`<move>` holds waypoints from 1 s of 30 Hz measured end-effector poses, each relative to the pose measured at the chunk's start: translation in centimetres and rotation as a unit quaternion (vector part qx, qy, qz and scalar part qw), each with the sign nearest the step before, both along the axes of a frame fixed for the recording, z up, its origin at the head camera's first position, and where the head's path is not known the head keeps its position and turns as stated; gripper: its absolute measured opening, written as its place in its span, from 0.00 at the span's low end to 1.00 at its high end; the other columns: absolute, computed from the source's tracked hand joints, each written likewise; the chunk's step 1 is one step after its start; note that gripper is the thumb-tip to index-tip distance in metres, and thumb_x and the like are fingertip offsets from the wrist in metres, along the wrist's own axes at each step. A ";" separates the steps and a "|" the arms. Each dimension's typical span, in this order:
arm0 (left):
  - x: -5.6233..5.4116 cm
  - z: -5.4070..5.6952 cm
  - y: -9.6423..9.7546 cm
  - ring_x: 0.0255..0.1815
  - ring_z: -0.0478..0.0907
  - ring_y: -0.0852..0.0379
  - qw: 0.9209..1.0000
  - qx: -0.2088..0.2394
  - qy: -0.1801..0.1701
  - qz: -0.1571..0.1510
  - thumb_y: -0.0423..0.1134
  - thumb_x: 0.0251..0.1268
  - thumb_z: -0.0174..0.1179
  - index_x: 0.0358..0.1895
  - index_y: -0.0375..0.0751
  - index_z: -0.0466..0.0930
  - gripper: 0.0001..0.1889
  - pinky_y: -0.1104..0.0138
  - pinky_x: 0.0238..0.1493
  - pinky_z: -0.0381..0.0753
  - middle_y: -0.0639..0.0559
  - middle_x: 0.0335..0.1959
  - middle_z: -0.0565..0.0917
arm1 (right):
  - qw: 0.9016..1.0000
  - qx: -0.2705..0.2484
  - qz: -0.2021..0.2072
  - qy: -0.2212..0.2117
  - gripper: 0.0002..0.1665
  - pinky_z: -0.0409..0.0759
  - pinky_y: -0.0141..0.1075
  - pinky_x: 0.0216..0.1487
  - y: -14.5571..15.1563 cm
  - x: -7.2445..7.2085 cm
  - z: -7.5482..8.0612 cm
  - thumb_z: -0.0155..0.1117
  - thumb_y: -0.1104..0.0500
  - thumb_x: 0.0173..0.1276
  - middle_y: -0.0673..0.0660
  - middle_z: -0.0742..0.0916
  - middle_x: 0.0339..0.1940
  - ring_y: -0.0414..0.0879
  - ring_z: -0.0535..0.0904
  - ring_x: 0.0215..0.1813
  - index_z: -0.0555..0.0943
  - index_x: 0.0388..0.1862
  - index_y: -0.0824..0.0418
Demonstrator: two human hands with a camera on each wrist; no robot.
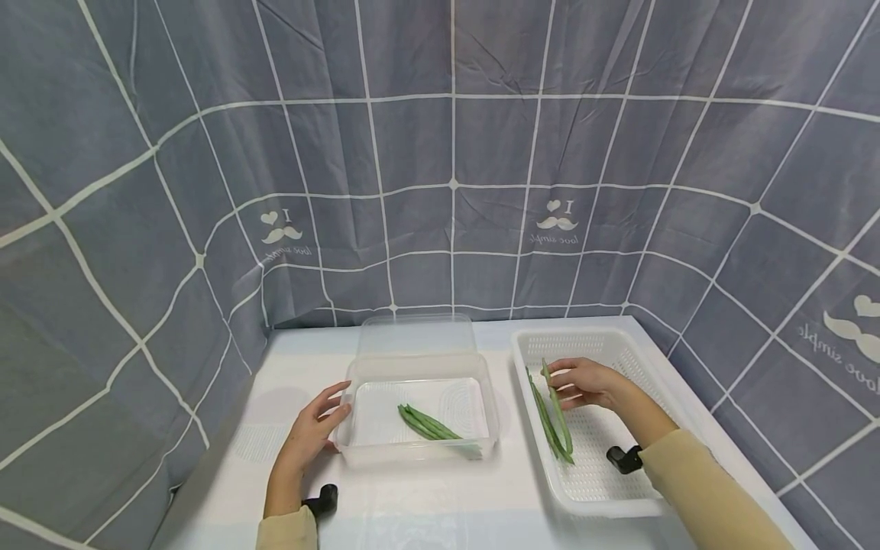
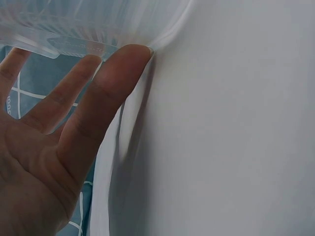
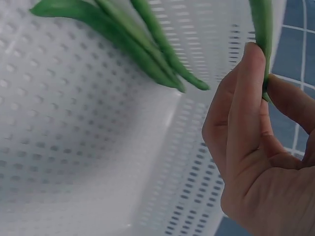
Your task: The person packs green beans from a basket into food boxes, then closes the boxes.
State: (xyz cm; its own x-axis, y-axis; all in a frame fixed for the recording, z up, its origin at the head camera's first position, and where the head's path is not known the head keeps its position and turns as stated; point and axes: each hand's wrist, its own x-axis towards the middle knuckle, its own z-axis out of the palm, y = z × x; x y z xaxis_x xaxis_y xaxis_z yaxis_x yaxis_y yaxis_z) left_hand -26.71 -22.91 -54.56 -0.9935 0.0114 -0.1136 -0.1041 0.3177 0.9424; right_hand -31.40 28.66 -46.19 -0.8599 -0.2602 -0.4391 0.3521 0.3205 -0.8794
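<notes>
My right hand (image 1: 584, 382) pinches one green bean (image 1: 558, 416) between thumb and fingertips, over the left side of a white perforated basket (image 1: 598, 504). In the right wrist view the held bean (image 3: 262, 24) rises from the fingertips. More green beans (image 3: 133, 44) lie together on the basket floor. At the left, my left hand (image 1: 312, 428) touches the side of a clear plastic container (image 1: 415, 454) with its fingers extended. In the left wrist view its fingertips rest on the container's rim (image 2: 74, 46). Several green beans (image 1: 428, 424) lie inside the container.
The container's clear lid (image 1: 416, 336) stands folded back behind it. Both containers sit on a white tabletop (image 1: 509, 489). A grey grid-patterned curtain (image 1: 481, 153) encloses the table at the back and sides. Black wrist cameras (image 1: 624, 460) stick out near each hand.
</notes>
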 end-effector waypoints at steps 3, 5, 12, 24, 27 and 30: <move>0.1 0.1 -0.1 0.77 0.68 0.23 1.000 0.002 -0.001 -0.001 0.48 0.80 0.62 0.80 0.57 0.68 0.29 0.55 0.40 0.88 0.29 0.82 0.63 | 1.000 -0.015 0.005 0.010 0.21 0.90 0.36 0.42 -0.1 -0.2 1.6 0.61 0.64 0.79 0.50 0.86 0.37 0.39 0.87 0.38 0.74 0.67 0.68; 0.1 0.2 -0.1 0.77 0.68 0.24 1.000 0.003 -0.003 0.002 0.48 0.80 0.62 0.80 0.58 0.68 0.29 0.55 0.40 0.88 0.30 0.82 0.63 | 1.000 -0.023 0.008 0.019 0.20 0.90 0.37 0.43 -0.4 -0.3 2.8 0.61 0.64 0.79 0.50 0.85 0.37 0.39 0.87 0.38 0.75 0.66 0.66; 0.0 0.3 -0.2 0.78 0.68 0.25 1.000 0.004 -0.002 0.007 0.48 0.80 0.62 0.79 0.58 0.69 0.28 0.57 0.38 0.88 0.30 0.82 0.64 | 0.997 -0.026 0.035 0.056 0.28 0.90 0.38 0.47 -2.9 -1.2 6.3 0.62 0.62 0.80 0.51 0.86 0.44 0.41 0.88 0.42 0.71 0.74 0.70; 0.0 0.1 -0.1 0.76 0.69 0.24 1.000 0.008 0.003 0.004 0.48 0.80 0.62 0.79 0.57 0.69 0.29 0.57 0.32 0.88 0.29 0.81 0.64 | 0.995 -0.027 0.073 0.068 0.30 0.90 0.38 0.44 -11.2 -3.1 7.8 0.62 0.64 0.79 0.56 0.83 0.49 0.41 0.86 0.39 0.72 0.77 0.66; 0.0 0.0 -0.1 0.76 0.69 0.24 1.000 0.007 0.004 0.007 0.47 0.80 0.62 0.79 0.57 0.70 0.28 0.57 0.31 0.88 0.29 0.81 0.64 | 0.994 -0.025 0.085 0.070 0.29 0.90 0.39 0.43 -13.2 -3.5 7.5 0.62 0.65 0.79 0.57 0.84 0.50 0.41 0.87 0.40 0.74 0.76 0.65; 0.0 -0.1 -0.1 0.77 0.68 0.24 1.000 0.012 0.003 0.011 0.47 0.79 0.63 0.78 0.58 0.71 0.28 0.57 0.31 0.88 0.29 0.81 0.65 | 0.993 -0.015 0.095 0.072 0.26 0.90 0.39 0.43 -15.0 -3.8 6.9 0.63 0.64 0.78 0.58 0.85 0.49 0.43 0.88 0.41 0.77 0.73 0.64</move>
